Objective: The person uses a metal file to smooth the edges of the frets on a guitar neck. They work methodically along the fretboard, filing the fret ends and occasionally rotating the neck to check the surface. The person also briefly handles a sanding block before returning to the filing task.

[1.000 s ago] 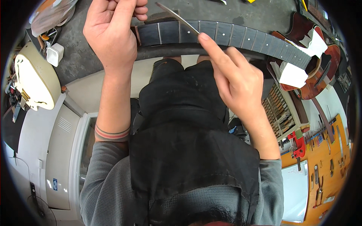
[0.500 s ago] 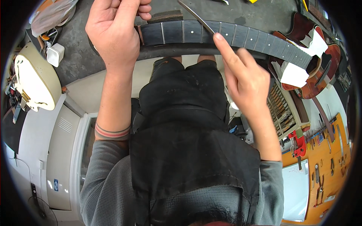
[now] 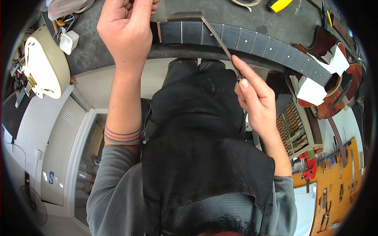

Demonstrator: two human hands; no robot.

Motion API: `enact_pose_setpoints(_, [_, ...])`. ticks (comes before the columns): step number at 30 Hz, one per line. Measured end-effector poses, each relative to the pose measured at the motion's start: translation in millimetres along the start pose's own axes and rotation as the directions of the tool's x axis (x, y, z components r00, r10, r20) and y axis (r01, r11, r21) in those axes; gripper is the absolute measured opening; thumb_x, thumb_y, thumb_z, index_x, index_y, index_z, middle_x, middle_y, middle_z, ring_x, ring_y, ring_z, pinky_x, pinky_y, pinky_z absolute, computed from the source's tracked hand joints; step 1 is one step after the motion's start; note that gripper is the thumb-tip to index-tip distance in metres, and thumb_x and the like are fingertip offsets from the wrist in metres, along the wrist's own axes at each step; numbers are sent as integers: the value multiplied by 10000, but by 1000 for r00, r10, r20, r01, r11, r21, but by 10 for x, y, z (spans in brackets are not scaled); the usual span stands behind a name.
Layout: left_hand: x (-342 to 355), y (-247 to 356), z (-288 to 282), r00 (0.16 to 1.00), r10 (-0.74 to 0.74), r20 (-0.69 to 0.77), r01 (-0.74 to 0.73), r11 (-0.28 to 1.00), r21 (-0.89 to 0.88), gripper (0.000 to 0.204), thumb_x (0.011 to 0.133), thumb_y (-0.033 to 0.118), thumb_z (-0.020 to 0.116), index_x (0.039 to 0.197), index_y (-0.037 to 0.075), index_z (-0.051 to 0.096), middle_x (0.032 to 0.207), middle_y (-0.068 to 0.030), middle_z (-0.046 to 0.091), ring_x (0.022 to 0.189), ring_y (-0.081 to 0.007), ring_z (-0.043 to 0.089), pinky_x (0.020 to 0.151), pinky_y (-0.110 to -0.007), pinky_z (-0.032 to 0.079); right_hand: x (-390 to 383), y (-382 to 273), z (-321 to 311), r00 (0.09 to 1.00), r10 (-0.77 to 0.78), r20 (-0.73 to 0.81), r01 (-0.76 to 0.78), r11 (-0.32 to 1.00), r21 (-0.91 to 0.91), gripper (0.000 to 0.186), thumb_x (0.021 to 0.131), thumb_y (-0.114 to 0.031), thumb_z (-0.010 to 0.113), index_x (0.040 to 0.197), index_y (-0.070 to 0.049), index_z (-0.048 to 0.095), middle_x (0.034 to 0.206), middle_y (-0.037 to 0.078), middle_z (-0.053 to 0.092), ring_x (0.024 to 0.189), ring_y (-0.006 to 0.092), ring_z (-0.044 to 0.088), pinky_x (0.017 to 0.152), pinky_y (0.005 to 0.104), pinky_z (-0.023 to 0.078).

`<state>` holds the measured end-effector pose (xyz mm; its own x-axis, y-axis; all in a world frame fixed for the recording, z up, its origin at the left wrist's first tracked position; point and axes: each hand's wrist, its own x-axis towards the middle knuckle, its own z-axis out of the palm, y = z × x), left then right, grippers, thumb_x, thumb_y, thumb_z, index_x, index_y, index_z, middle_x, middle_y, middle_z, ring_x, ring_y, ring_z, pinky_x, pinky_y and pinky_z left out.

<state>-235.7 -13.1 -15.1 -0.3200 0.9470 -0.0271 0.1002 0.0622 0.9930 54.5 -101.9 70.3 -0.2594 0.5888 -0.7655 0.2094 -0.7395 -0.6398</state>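
Observation:
My right hand (image 3: 258, 98) is closed round the handle end of a slim metal file (image 3: 219, 41), index finger stretched along it. The file slants up and left across the dark fretboard (image 3: 232, 36) of an acoustic guitar, its tip past the far edge. Whether it touches a fret cannot be made out. My left hand (image 3: 128, 29) is by the nut end of the neck, fingers curled, partly cut off by the upper edge; anything in them is hidden. Near the body end, white paper (image 3: 311, 90) covers parts of the reddish-brown guitar body (image 3: 328, 106).
A dark flat strip (image 3: 185, 16) lies behind the neck. A yellow-handled tool (image 3: 280, 4) is at the far side of the bench (image 3: 236, 13). A cream guitar body (image 3: 47, 65) and a white tub (image 3: 69, 42) stand left. A tool rack (image 3: 291, 129) and pegboard (image 3: 334, 188) are right.
My right hand has come back toward me, and more of the file shows between it and the fretboard. The whole view has shifted slightly; my left hand stays by the nut end.

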Motion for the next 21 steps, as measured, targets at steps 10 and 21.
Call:
enact_pose_setpoints(10, [-4,-19,-12,995,-96,12,96,995,-15,200,1131,34,646,1312,-27,706,915,-24,712,745,-64,637,665,-208,520,466,-227,204,784,-610,115,398,352,-847,704,933,30,715,1589,-226,677,867,61,617,680,265,648,635,394,564])
enact_pose_setpoints(21, [64,-6,-121,980,-189,65,196,969,-147,208,1123,53,659,1304,-41,698,894,-51,721,723,-87,652,648,-222,538,76,70,322,961,-210,-181,182,970,-162,514,1076,-19,658,1585,-85,667,1212,113,796,834,198,701,828,327,583])
